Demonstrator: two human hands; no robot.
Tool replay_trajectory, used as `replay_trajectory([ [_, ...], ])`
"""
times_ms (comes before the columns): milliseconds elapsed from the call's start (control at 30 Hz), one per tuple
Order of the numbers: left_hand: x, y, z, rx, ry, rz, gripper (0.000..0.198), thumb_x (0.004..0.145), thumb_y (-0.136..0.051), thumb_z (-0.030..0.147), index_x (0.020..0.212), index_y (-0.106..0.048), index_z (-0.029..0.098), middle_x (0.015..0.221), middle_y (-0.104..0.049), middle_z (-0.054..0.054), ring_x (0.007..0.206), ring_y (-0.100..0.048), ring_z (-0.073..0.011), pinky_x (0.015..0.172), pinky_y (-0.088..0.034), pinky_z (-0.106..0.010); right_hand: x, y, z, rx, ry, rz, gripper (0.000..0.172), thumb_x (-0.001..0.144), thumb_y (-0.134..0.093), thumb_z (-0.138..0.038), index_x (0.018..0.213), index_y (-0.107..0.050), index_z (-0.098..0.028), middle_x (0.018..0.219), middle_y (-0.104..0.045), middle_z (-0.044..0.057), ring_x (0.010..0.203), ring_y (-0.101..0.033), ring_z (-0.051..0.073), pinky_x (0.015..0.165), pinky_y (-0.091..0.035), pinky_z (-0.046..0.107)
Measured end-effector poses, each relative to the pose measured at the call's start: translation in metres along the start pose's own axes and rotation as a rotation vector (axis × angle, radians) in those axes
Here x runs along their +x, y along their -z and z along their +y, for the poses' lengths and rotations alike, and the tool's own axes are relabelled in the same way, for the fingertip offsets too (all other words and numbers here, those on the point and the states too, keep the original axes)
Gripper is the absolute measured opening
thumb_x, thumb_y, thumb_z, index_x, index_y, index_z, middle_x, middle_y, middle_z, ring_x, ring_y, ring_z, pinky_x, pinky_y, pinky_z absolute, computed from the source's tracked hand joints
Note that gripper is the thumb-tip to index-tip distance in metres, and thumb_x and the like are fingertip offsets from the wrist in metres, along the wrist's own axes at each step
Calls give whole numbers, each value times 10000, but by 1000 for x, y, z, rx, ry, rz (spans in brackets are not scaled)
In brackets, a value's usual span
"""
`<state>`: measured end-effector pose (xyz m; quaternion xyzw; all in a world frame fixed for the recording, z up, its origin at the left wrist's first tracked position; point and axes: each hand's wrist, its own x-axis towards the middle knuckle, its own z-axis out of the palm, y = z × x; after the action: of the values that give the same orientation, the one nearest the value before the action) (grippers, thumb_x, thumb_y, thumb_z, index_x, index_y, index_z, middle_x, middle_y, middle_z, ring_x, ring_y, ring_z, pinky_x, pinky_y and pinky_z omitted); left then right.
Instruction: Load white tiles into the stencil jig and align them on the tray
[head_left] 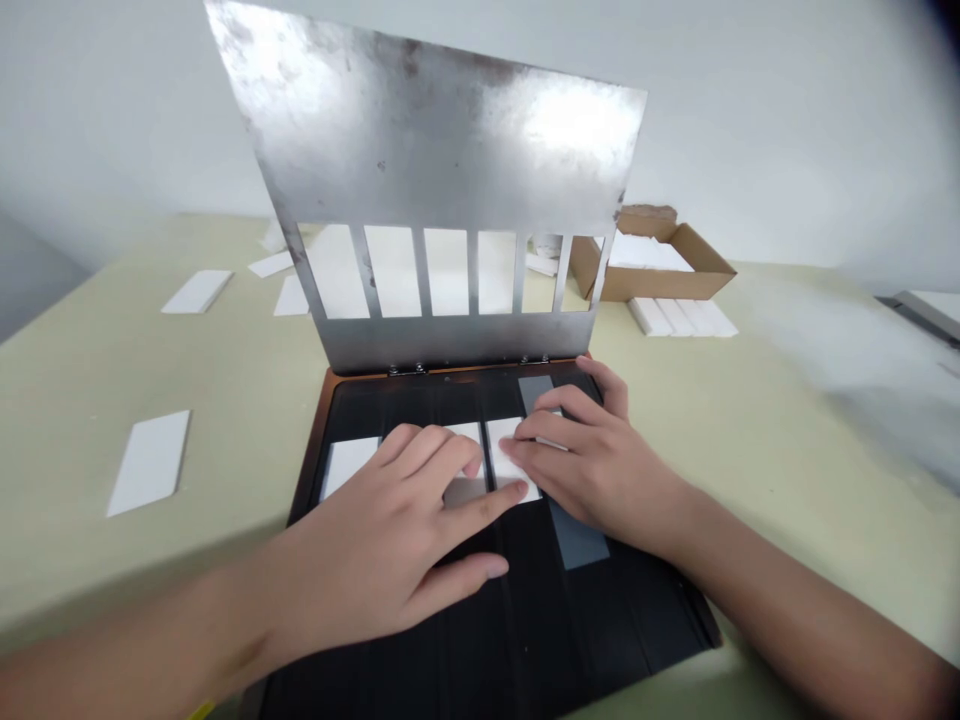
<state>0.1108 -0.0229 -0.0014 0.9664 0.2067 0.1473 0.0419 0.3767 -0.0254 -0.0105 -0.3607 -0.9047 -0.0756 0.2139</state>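
Observation:
A black slotted tray (pixel 540 620) holds a row of white rectangular cards, one at the left end (pixel 349 466) and one near the middle (pixel 465 488) partly under my fingers. My left hand (pixel 405 520) is spread palm down over the row, its index fingertip touching the lower edge of another white card (pixel 501 455). At that same card, the bent fingers of my right hand (pixel 600 460) close on its right side; the thumb is hidden. Beneath my right hand lies a grey strip (pixel 581 540), with a bit of white showing between the fingers.
A hinged metal plate (pixel 442 150) with rectangular cutouts stands raised behind the tray. Loose white cards (pixel 150 462) lie on the pale table (pixel 810 440) to the left. An open cardboard box (pixel 705 262) sits at the back right, with a row of white pieces (pixel 682 317) before it.

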Motion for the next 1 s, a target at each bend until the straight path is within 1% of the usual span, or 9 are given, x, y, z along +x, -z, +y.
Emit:
replay_trajectory([
  [100,1,0,0,-16,-1,20,440,1063,-586,396,1470,-629,236,1215,-586,-156,1113,-535,-333,910,-441,-486,0,0,0,0,12,0,202,1005,-618,-110,1085,-753,-238,994,-772,-15,1098,-630,212,1296,-132,594],
  [233,2,1,0,-19,3,26,435,1060,-596,389,1474,-625,259,1452,-522,-195,1331,-495,-398,1048,-422,-570,1,3,-2,54,22,23,140,1007,-628,-152,1027,-751,-215,956,-763,-18,1068,-623,211,1288,-139,595],
  [333,1,0,-1,-15,8,13,392,1059,-602,418,1414,-661,264,1601,-442,-202,1483,-421,-427,1146,-361,-606,2,7,-6,157,7,12,133,1013,-630,-217,940,-742,-212,910,-758,-29,1071,-629,214,1285,-136,598],
  [433,0,-2,-3,0,-23,-2,426,1062,-597,461,1429,-644,248,1665,-426,-178,1544,-399,-399,1237,-254,-589,4,13,-9,288,-34,63,220,996,-644,-227,781,-689,-213,769,-724,-58,1021,-649,199,1272,-163,581],
  [533,3,-2,-4,25,-75,6,462,1093,-553,428,1503,-583,217,1609,-540,-118,1499,-491,-307,1275,-182,-492,6,24,-4,331,-108,178,256,991,-650,-214,736,-666,-211,747,-721,-58,956,-657,187,1231,-222,566],
  [700,5,1,-2,46,-117,19,414,1121,-487,388,1462,-610,187,1475,-669,-63,1353,-613,-259,1192,-273,-420,1,40,20,314,-268,315,246,1036,-599,-207,851,-752,-261,863,-769,-26,980,-658,203,1194,-276,558],
  [867,7,6,1,71,-149,2,413,1094,-514,373,1417,-620,139,1541,-601,-131,1437,-536,-301,1228,-252,-458,-17,21,41,400,-298,245,200,1048,-599,-244,965,-780,-264,970,-769,22,989,-655,221,1024,-464,491],
  [933,12,9,1,30,-138,4,368,1080,-536,335,1385,-631,152,1492,-636,-122,1390,-572,-290,1210,-280,-454,-27,12,46,415,-311,244,166,1042,-606,-240,1048,-771,-259,1041,-754,46,1051,-646,231,977,-508,464],
  [1000,20,11,0,-49,-116,-1,306,1074,-539,282,1343,-647,185,1370,-698,-87,1260,-640,-256,1157,-319,-440,-35,8,48,428,-326,241,182,1029,-624,-228,1168,-738,-256,1147,-728,66,1141,-620,239,996,-522,460],
])
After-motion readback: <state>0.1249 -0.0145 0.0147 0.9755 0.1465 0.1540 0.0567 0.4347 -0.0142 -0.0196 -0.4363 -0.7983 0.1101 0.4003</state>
